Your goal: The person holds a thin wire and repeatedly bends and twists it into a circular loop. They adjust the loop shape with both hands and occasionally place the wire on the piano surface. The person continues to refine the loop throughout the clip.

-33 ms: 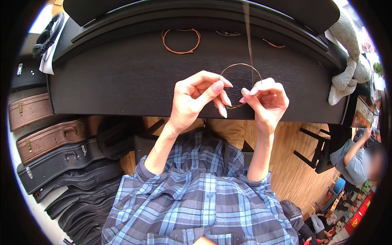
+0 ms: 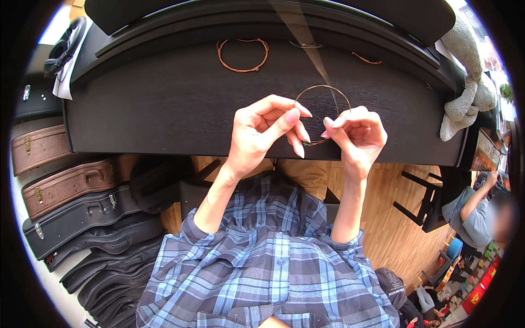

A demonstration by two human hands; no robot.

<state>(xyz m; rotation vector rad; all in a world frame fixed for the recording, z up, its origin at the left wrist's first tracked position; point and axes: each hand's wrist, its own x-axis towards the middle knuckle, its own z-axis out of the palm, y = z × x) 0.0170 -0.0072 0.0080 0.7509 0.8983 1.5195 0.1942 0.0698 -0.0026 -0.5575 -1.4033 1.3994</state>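
Note:
Above the near edge of a black wooden surface [image 2: 164, 109], my left hand [image 2: 260, 131] and my right hand [image 2: 361, 134] hold a coiled guitar string [image 2: 322, 86] between them. My left thumb and index finger pinch the loop on its left side, the other fingers loosely curled. On the right side my right thumb and fingertips are closed on it. A small green ball end shows low on the loop, by my left fingertips. The string's loose end rises from near my right hand toward the back, smeared by motion.
Farther back lie a copper-coloured coiled string [image 2: 267, 54], a thin silvery coil [image 2: 306, 45] and a short copper-coloured one [image 2: 366, 58]. A grey plush toy [image 2: 465, 104] hangs at the right edge. Instrument cases [image 2: 71, 186] stack at left; headphones [image 2: 65, 49] sit far left. A person [image 2: 470, 216] sits at right.
The loose end of the string has swung to the left and looks more blurred. Both hands and the loop stay where they were.

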